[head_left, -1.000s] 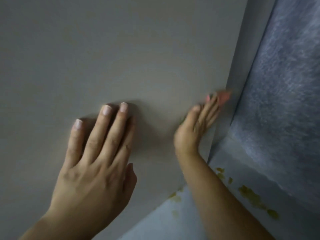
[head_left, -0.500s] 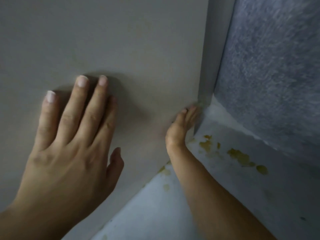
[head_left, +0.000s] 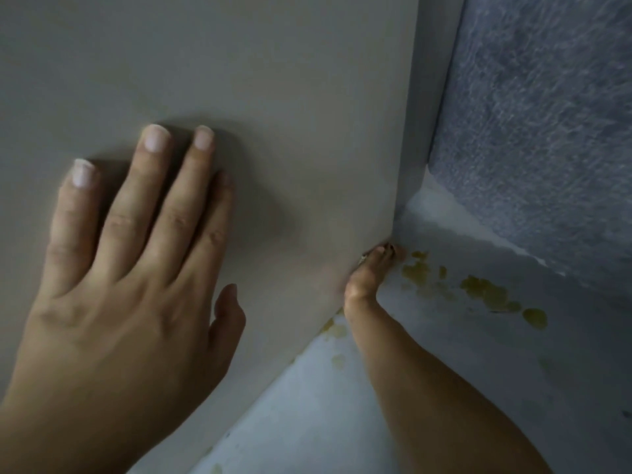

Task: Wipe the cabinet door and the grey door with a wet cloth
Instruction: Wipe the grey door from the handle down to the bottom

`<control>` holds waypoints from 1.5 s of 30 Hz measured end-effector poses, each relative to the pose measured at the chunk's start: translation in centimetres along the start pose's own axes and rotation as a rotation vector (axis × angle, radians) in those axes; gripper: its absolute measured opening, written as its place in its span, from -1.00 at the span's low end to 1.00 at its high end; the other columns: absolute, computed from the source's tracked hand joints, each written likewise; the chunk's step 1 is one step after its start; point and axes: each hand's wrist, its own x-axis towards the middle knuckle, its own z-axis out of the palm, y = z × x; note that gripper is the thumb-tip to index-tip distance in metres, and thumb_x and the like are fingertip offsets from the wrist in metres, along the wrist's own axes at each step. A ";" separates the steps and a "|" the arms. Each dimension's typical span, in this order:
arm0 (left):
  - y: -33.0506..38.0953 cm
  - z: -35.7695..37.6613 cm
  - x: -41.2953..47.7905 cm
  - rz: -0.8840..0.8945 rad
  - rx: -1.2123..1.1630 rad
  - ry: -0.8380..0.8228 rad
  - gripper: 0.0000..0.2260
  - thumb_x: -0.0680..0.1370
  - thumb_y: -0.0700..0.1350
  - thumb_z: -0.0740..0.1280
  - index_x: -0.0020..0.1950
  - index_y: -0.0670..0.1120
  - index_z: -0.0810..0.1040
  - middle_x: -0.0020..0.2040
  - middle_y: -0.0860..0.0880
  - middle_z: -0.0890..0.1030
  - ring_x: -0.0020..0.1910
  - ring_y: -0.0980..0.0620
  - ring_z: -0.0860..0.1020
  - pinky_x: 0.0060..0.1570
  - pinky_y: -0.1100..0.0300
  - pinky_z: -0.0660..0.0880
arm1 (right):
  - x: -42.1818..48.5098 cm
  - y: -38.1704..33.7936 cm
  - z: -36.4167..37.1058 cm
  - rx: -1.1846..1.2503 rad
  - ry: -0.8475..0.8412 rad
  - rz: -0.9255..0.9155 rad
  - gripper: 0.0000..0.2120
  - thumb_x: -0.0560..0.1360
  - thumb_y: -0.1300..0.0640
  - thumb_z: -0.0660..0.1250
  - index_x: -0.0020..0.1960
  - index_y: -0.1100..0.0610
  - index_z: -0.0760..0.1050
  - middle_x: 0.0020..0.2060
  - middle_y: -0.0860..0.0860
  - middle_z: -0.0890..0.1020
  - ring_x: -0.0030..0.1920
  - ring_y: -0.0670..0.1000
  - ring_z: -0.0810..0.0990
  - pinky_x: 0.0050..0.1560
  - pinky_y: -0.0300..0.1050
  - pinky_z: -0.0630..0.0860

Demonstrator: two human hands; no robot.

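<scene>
Head view: much is hidden at the right hand (head_left: 367, 277). It is pushed against the bottom corner of the door (head_left: 273, 97), and its fingertips are small and blurred, so I cannot tell whether it is gripping anything or lying loose. A pinkish smear (head_left: 400, 252) at those fingertips is too soft to name. Both forearms are cut off by the lower edge.

There are two hands and one door. The left hand (head_left: 130, 268) lies open and flat on the door's face, with four straight fingers and the thumb held apart. The door stretches above and to both sides of it.

Below and to the right of the right hand is a pale floor (head_left: 444, 371). It has yellowish spots (head_left: 485, 292) just beside the fingers and a few by the wrist, too smeared to count. Above them is a textured blue-grey panel (head_left: 547, 114).
</scene>
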 end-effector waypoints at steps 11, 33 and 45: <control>0.2 -0.6 -0.1 0.035 0.053 0.070 -0.34 0.53 -0.09 0.14 0.60 -0.31 0.18 0.66 -0.22 0.09 0.65 -0.25 0.01 0.47 -0.44 0.17 | -14.5 -15.0 4.9 -0.081 -0.111 -0.947 -0.41 0.71 -0.09 -0.13 0.58 0.27 0.10 0.59 0.13 0.06 0.63 0.25 -0.02 0.60 0.24 -0.01; -3.5 -11.9 0.0 -0.081 0.227 0.153 -0.27 0.40 -0.06 0.37 0.54 -0.29 0.34 0.62 -0.22 0.23 0.63 -0.20 0.17 0.59 -0.16 0.10 | -16.9 -22.9 5.4 -0.224 -0.240 -0.950 -0.42 0.72 -0.15 -0.17 0.59 0.21 0.07 0.60 0.19 0.01 0.62 0.28 -0.07 0.61 0.09 -0.10; -3.7 -13.7 -2.0 -0.320 0.277 0.178 -0.21 0.40 -0.02 0.39 0.59 -0.23 0.28 0.66 -0.19 0.13 0.66 -0.16 0.05 0.59 -0.22 -0.02 | -18.0 -30.8 5.2 -0.517 -0.432 -1.764 -0.55 0.71 -0.07 -0.08 0.55 0.04 0.17 0.57 0.22 0.10 0.59 0.35 -0.07 0.58 0.21 -0.09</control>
